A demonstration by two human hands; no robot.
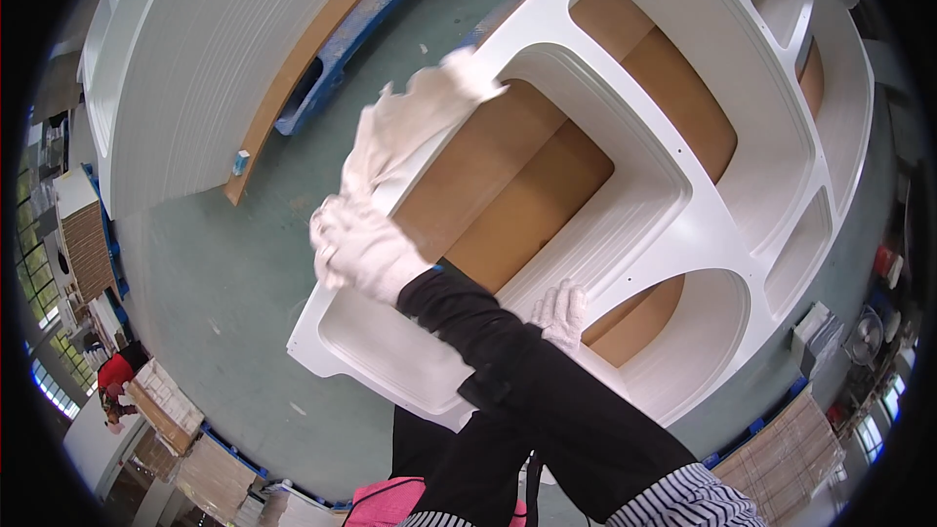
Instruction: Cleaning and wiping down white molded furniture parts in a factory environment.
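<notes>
Both my hands wear white gloves, and my forearms cross in front of me. My right hand [363, 246], reaching over to the left, is closed on a white cloth [405, 122]. Blurred by motion, the cloth trails up along the left edge of a white panel [717, 217] with large rounded openings. Brown cardboard [532, 205] shows through the openings. Beneath my right forearm, my left hand [560, 313] lies with fingers stretched out on the panel, between a big opening and the round one. Its wrist is hidden by the right sleeve.
A tall stack of white panels [210, 59] stands at the upper left on cardboard and a blue pallet [361, 24]. Green floor [234, 303] runs between. Loaded pallets [220, 473] line the lower left, near a person in red [117, 371]. More flat boards [786, 454] lie at the lower right.
</notes>
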